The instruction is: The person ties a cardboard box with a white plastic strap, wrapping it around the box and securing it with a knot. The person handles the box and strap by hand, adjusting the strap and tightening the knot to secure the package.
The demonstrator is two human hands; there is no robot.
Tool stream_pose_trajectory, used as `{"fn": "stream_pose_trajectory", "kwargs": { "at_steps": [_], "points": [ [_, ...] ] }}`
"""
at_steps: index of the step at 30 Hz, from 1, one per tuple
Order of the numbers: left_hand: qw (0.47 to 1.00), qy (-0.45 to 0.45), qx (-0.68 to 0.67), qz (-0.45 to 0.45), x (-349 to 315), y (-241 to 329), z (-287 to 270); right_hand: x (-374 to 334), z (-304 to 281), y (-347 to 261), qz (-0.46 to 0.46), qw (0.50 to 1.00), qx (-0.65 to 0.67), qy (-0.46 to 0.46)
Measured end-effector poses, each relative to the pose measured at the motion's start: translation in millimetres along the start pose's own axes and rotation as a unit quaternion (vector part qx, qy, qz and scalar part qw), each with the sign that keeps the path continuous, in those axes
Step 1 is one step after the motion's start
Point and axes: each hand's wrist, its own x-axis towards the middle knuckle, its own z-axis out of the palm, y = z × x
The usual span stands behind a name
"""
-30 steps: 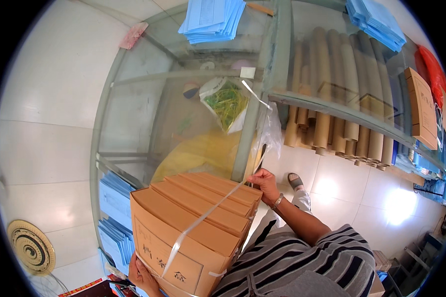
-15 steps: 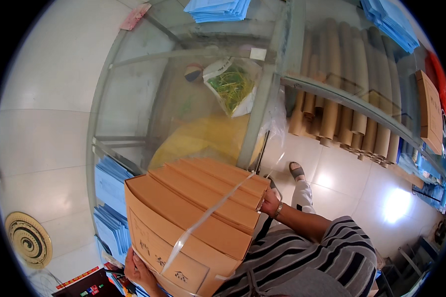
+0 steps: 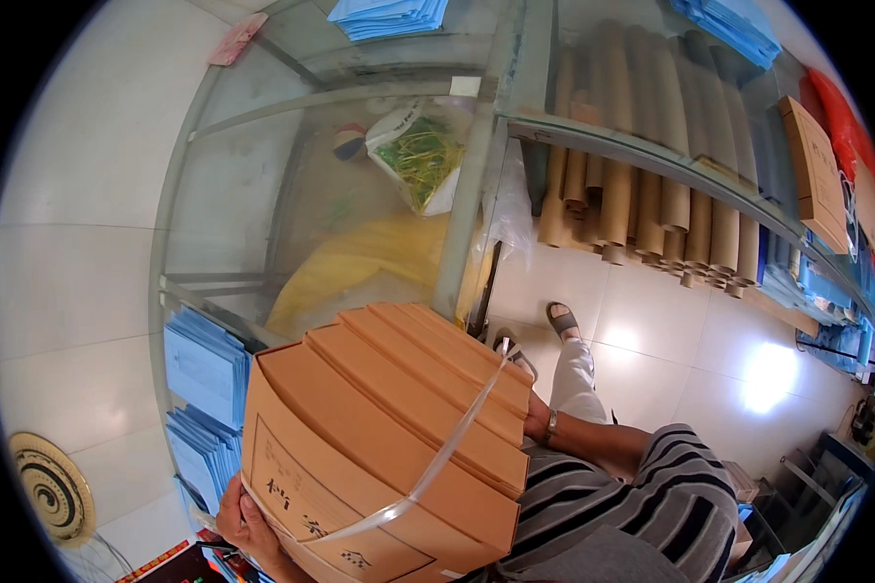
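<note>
My left hand (image 3: 251,525) clasps the box stack (image 3: 389,398) by its edge | my right hand (image 3: 537,416) is at its other end, fingers hidden, can't tell | stack between hands | even pressure should keep boxes squared under the strap (image 3: 444,454)

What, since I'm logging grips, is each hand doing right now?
Left hand: closed on the left edge of the strapped brown boxes.
Right hand: at their right end, fingers hidden; open or closed cannot be told.
</note>
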Motion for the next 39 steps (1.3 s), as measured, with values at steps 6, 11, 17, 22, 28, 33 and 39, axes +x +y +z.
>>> {"fn": "stream_pose_trajectory", "kwargs": {
  "at_steps": [6, 11, 17, 22, 28, 33, 39],
  "points": [
    [0.997, 0.001, 0.047, 0.054, 2, 1, -5, 16, 20, -29, -0.122, 0.955, -0.247, 0.109],
    [1.000, 0.004, 0.002, 0.011, -3, 3, 2, 67, 59, -75, -0.342, 0.834, -0.411, 0.138],
    [0.999, 0.002, 0.022, 0.034, 3, 11, 1, 107, -53, -20, -0.219, 0.933, -0.146, -0.244],
    [1.000, 0.027, 0.009, 0.000, -1, 14, 6, 70, -73, 24, 0.019, 0.999, -0.006, -0.041],
    [0.996, 0.084, 0.012, -0.042, -14, 0, 4, 37, -71, 41, 0.065, 0.997, -0.015, 0.038],
    [0.994, 0.096, 0.027, -0.040, -11, 0, 7, 34, -70, 45, 0.085, 0.994, -0.020, 0.063],
    [0.983, 0.149, 0.016, -0.109, -8, 8, 12, 54, -67, 52, 0.107, 0.991, -0.014, 0.079]
  ]
}}
